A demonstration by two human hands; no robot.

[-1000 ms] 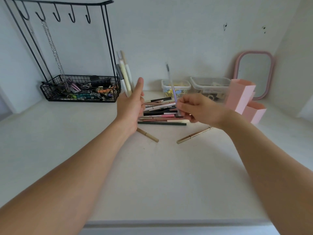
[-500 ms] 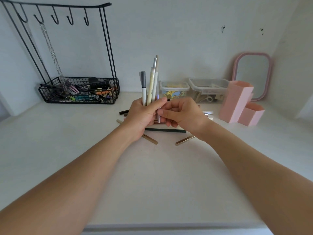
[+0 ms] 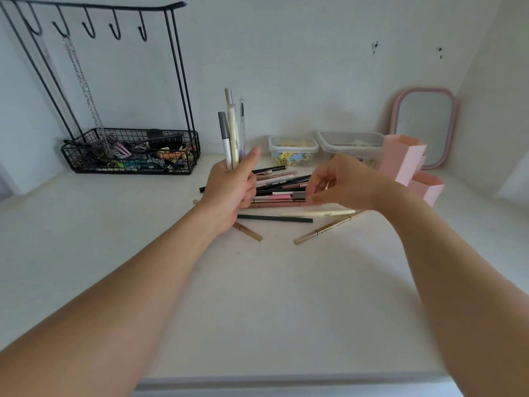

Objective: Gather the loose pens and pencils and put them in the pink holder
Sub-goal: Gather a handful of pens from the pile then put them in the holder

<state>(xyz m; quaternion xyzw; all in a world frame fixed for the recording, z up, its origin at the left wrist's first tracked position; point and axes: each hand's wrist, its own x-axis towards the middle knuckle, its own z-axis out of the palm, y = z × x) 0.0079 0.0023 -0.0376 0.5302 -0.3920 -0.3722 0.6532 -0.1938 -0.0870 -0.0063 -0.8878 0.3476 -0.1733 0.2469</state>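
My left hand [image 3: 229,193] grips a bundle of several pens [image 3: 233,136] that stand upright above the fist. Just behind and to the right of it, a pile of loose pens and pencils [image 3: 282,181] lies on the white desk. My right hand [image 3: 343,181] hovers over the right end of the pile with loosely curled fingers, and nothing shows between them. A dark green pencil [image 3: 274,218], a cream pen [image 3: 317,213], a gold pen [image 3: 329,227] and a tan pencil [image 3: 249,231] lie in front of the pile. The pink holder [image 3: 400,161] stands at the right, behind my right wrist.
A black wire basket with a hook rack [image 3: 128,156] stands at the back left, full of small items. Two clear plastic boxes [image 3: 293,150] sit by the back wall. A pink-framed mirror [image 3: 423,127] leans behind the holder. The desk's front edge [image 3: 286,381] is near me.
My right hand passed its pen into the bundle in my left hand, let go, and moved right and down to the pile. The bundle now holds one more pen.
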